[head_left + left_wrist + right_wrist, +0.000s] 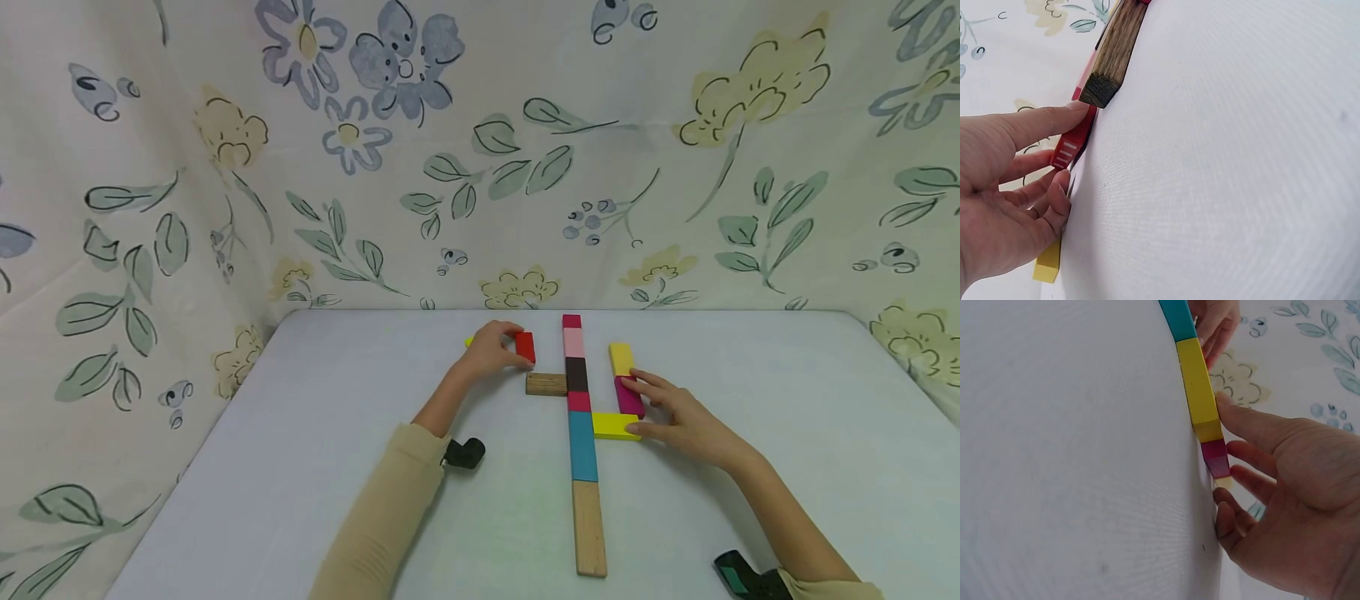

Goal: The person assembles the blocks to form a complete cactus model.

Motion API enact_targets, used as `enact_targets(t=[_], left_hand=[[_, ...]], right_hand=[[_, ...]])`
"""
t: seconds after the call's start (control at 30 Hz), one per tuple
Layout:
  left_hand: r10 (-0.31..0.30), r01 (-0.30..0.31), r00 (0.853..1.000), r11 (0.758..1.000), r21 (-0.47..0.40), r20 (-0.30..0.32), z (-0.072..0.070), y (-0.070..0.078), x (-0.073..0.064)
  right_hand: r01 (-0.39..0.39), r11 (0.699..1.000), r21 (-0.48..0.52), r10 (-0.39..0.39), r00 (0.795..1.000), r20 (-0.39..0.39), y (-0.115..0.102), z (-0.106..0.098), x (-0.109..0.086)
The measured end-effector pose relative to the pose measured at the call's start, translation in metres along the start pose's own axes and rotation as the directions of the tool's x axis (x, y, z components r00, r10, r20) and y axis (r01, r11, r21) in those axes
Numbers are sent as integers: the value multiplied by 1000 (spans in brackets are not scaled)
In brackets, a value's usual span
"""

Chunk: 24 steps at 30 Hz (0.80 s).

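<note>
My left hand [492, 350] pinches a red block [527, 347] end to end, thumb at its near end and a fingertip at its far end. In the left wrist view, white stripes mark one face of that red block [1067, 151]. My right hand [686, 423] has its fingers spread along a magenta block [628, 397], fingertips at its side. The thumb lies at the outer end of a yellow block [613, 426]. Beyond the magenta block, in line with it, is a second yellow block [621, 358].
Blocks form a long column: a tan block [589, 529] nearest, then a blue block [582, 446], a dark block [577, 375] and a pink block [573, 342]. A brown block [546, 384] juts left. Behind my left hand lies another yellow block [1047, 265].
</note>
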<state>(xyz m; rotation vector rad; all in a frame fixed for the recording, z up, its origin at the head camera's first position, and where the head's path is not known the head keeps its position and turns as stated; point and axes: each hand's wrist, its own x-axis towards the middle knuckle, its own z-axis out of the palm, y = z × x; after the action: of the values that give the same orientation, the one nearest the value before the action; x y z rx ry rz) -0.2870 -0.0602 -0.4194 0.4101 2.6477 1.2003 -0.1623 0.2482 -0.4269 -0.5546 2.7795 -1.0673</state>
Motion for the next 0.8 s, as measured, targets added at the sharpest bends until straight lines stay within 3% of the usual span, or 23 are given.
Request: enact_targets(t=[0.4, 0.8], left_hand=[[-15, 15, 1000, 1000, 9, 14, 0, -2, -2], [27, -28, 999, 999, -42, -23, 3, -8, 2]], right_hand=[[-14, 1000, -5, 14, 1000, 1, -1, 0, 0], [0, 1000, -4, 0, 1000, -1, 1, 0, 1]])
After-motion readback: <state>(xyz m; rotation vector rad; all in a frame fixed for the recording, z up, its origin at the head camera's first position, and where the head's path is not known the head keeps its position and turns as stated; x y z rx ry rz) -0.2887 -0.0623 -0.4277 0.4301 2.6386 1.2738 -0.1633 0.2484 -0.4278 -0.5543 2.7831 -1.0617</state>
